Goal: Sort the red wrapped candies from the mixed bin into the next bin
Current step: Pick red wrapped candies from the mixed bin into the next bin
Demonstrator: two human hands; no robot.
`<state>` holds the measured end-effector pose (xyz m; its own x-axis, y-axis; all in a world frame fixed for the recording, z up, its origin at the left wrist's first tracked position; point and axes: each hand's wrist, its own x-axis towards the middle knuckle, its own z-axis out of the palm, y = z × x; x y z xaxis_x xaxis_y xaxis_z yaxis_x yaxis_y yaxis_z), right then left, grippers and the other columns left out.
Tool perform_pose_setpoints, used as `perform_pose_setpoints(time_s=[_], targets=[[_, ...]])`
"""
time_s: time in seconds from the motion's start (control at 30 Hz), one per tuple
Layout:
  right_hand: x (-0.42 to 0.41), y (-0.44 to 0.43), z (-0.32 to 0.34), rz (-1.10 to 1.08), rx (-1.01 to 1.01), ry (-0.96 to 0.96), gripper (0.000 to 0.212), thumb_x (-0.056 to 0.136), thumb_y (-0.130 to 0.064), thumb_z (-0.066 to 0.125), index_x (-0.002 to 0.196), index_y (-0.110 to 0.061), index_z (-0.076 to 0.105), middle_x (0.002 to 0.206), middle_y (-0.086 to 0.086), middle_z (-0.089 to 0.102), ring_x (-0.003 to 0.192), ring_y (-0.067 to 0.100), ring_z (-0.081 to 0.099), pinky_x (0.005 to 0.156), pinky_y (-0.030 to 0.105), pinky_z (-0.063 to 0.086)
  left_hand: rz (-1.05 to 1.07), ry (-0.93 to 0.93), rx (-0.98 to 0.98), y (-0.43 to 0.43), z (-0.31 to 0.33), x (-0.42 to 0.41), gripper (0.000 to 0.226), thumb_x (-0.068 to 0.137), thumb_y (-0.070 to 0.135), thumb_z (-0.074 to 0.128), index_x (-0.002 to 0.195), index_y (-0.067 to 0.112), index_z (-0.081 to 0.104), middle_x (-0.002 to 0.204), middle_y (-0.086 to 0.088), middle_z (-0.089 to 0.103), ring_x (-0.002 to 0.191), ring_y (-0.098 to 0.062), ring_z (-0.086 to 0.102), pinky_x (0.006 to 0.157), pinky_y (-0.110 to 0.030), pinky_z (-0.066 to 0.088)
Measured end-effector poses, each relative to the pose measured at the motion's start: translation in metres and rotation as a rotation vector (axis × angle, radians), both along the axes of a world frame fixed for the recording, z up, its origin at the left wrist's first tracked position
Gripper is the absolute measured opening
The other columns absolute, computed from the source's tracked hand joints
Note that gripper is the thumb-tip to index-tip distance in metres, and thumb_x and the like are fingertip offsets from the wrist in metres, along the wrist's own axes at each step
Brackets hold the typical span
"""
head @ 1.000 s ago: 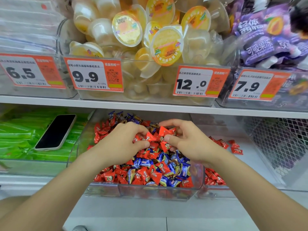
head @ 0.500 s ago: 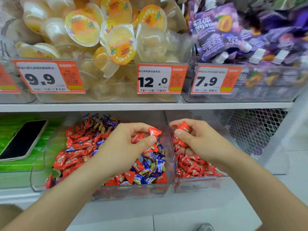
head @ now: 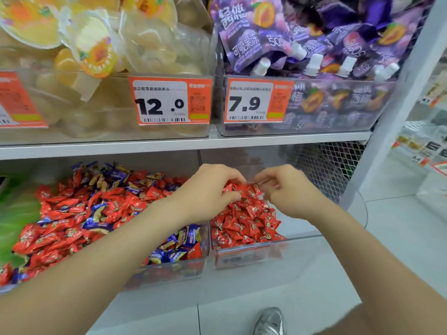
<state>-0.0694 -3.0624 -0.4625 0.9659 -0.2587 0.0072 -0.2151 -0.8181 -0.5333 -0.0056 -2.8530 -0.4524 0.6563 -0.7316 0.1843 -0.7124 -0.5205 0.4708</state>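
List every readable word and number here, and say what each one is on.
"12.0": jelly-cup tag, orange, on that bin's front.
"7.9": pouch-bin tag, orange.
"可吸果冻": purple pouch.
"50": neighbouring pouch.
Too small or blurred to read: the fine print on both tags, the far-left tag, and the wrappers of the red candies.

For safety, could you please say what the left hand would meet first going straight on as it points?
Probably the right hand, close opposite the left hand above the red candies; depth is unclear.
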Motion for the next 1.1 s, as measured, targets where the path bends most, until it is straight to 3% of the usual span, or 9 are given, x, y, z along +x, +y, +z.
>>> perform_pose_setpoints(time_s=[0.07,0.13,0.27,0.4,0.53,0.67,0.87,1.0,1.1], targets=[[-0.003,0.003,0.009,-0.036,0.019,-0.038,0.045,0.09,0.003,0.05,0.112,-0.026,0.077,0.08,-0.003,0.078,0.084,0.012,0.074,0.063,0.018,0.054,-0.095,0.012,0.047,0.004,0.004,0.002,0.044,0.103,0.036,0.065,0.146,0.034,0.059,0.148,0.012,0.059,0.135,-0.008,0.054,0.116,-0.034,0.041],[-0.005,0.015,0.017,-0.018,0.033,-0.087,0.041,0.09,0.0,0.05,0.104,-0.029,0.076,0.071,-0.001,0.077,0.076,0.013,0.074,0.058,0.019,0.053,-0.148,0.012,0.034,0.015,0.013,0.0,0.041,0.106,0.038,0.056,0.147,0.036,0.057,0.154,0.014,0.053,0.145,-0.003,0.042,0.12,-0.028,0.034],[-0.007,0.062,0.025,0.148,0.076,-0.138,0.035,0.087,-0.003,0.054,0.089,-0.028,0.077,0.069,-0.003,0.074,0.065,0.005,0.069,0.064,0.021,0.054,-0.005,-0.08,0.014,0.062,0.024,0.0,0.019,0.104,0.033,0.054,0.116,0.038,0.068,0.112,0.014,0.061,0.104,-0.003,0.058,0.094,-0.03,0.046],[-0.004,0.124,0.026,0.395,-0.018,-0.247,0.034,0.086,-0.003,0.055,0.096,-0.03,0.074,0.089,-0.014,0.064,0.077,-0.001,0.057,0.072,0.009,0.042,0.083,-0.015,0.319,0.124,0.018,0.007,0.013,0.102,0.033,0.057,0.111,0.041,0.062,0.105,0.012,0.051,0.098,-0.003,0.053,0.091,-0.03,0.044],[0.016,0.157,0.011,0.597,-0.221,-0.086,0.012,0.095,-0.026,0.068,0.106,-0.029,0.071,0.083,-0.011,0.07,0.081,0.009,0.059,0.079,0.037,0.058,0.191,0.048,0.324,0.162,0.008,0.009,0.03,0.093,0.01,0.06,0.1,0.039,0.062,0.093,0.013,0.061,0.083,-0.001,0.058,0.073,-0.02,0.047],[0.031,0.18,-0.003,0.66,-0.36,0.071,0.036,0.086,-0.054,0.078,0.107,-0.026,0.069,0.084,-0.01,0.062,0.089,0.018,0.06,0.072,0.038,0.057,0.141,0.173,0.241,0.176,0.007,0.006,0.028,0.08,0.018,0.079,0.095,0.039,0.068,0.092,0.016,0.067,0.081,-0.001,0.066,0.069,-0.019,0.055],[0.046,0.191,-0.007,0.546,-0.381,0.045,0.022,0.08,-0.029,0.072,0.101,-0.027,0.065,0.098,0.001,0.063,0.097,0.029,0.065,0.073,0.039,0.055,0.082,0.005,0.306,0.178,-0.016,0.004,0.062,0.063,0.067,0.086,0.107,0.039,0.051,0.108,0.019,0.044,0.102,-0.005,0.046,0.089,-0.032,0.048],[0.046,0.186,-0.002,0.407,-0.243,-0.03,0.018,0.079,-0.007,0.054,0.087,-0.018,0.065,0.091,0.002,0.069,0.087,0.027,0.066,0.074,0.04,0.059,0.189,-0.024,0.26,0.193,-0.01,0.016,0.063,0.07,0.063,0.086,0.112,0.041,0.044,0.114,0.016,0.039,0.109,-0.01,0.039,0.09,-0.032,0.043],[0.04,0.185,0.002,0.477,-0.161,0.058,0.026,0.082,-0.002,0.05,0.093,-0.021,0.063,0.088,-0.007,0.061,0.087,0.013,0.058,0.067,0.018,0.045,0.138,0.018,0.235,0.2,-0.012,0.023,0.044,0.09,0.047,0.077,0.125,0.041,0.05,0.121,0.019,0.045,0.116,-0.004,0.045,0.101,-0.03,0.043]])
